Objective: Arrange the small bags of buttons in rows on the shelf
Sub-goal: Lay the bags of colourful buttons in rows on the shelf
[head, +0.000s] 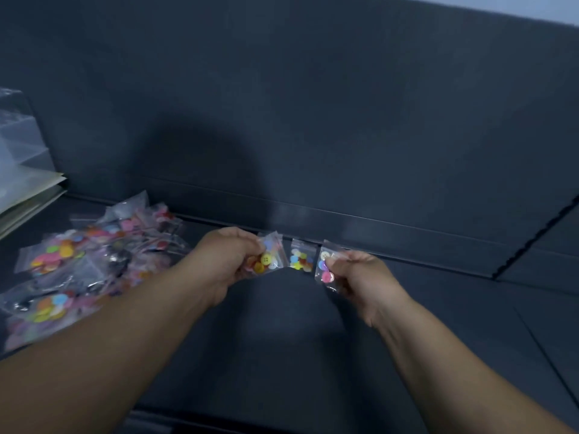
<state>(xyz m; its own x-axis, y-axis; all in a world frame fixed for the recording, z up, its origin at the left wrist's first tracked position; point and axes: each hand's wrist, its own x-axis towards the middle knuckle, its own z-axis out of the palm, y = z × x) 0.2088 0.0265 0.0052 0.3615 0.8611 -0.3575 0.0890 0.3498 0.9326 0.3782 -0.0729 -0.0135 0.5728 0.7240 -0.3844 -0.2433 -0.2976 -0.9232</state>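
My left hand (225,261) grips a small clear bag of coloured buttons (268,261), perhaps more than one, above the dark shelf (282,333). My right hand (360,277) pinches another small bag (326,266) with pink, purple and pale buttons. Between the two hands one bag of buttons (301,257) stands against the back ledge of the shelf. A loose pile of several more button bags (87,261) lies on the shelf to the left of my left arm.
A dark back panel (313,120) rises behind the shelf, with a ledge (407,242) running along its foot. Clear plastic and pale flat sheets (28,189) sit at the far left. A seam (532,236) crosses the shelf at the right.
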